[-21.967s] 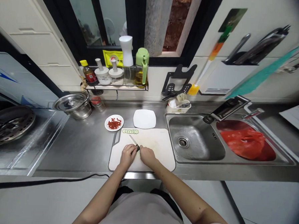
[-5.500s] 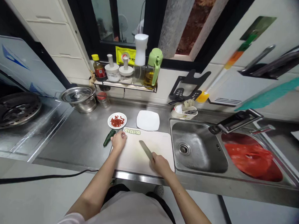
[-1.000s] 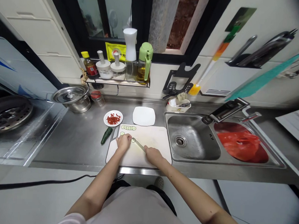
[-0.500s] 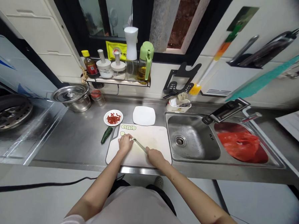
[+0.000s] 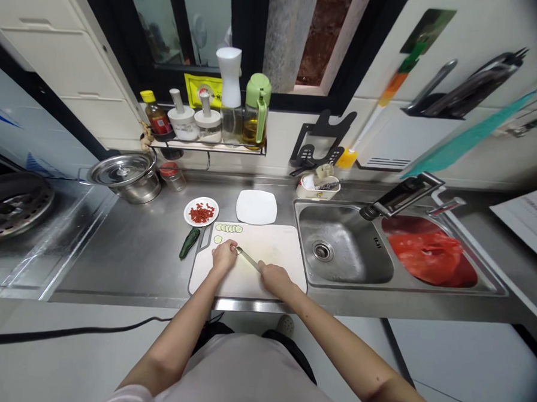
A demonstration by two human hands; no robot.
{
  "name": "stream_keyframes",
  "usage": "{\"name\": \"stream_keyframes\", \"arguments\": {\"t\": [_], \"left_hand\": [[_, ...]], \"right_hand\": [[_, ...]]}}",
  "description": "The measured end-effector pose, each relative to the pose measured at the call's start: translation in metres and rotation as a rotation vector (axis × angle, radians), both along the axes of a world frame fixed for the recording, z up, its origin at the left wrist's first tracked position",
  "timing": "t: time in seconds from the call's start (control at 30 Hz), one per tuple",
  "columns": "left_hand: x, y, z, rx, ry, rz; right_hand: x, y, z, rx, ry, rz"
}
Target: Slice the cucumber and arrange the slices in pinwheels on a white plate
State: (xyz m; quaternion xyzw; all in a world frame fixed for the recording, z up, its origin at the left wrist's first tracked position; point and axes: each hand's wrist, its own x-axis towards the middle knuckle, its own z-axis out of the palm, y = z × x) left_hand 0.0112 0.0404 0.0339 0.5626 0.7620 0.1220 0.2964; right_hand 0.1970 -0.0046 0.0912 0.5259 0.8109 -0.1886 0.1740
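Observation:
My right hand (image 5: 274, 278) grips a knife (image 5: 247, 259) whose blade points up-left across the white cutting board (image 5: 275, 249). My left hand (image 5: 223, 256) is curled with fingers down on the board at the blade's tip, pressing on something small that it hides. A row of cucumber slices (image 5: 229, 228) lies along the board's far edge, with one more slice (image 5: 218, 239) just below. A cucumber piece (image 5: 188, 243) rests on the steel counter left of the board.
A small plate of chopped red chilli (image 5: 200, 212) and an empty white square plate (image 5: 256, 207) sit behind the board. A double sink (image 5: 347, 253) is to the right, its far basin holding a red bag (image 5: 427, 257). A lidded pot (image 5: 124, 175) stands at left.
The hands have stayed almost where they were over the last second. The knife tip shifted slightly at my left fingers. Earlier, the cucumber piece was set on the counter.

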Motion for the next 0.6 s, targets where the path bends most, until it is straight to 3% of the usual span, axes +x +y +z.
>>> {"name": "stream_keyframes", "arguments": {"t": [0.3,0.6], "left_hand": [[-0.0028,0.0033,0.0018,-0.034,-0.005,-0.008],[0.002,0.0005,-0.0013,0.055,0.029,-0.012]], "right_hand": [[-0.0006,0.0027,-0.0021,-0.018,0.014,-0.026],[-0.0014,0.0028,-0.0021,-0.007,0.046,-0.029]]}}
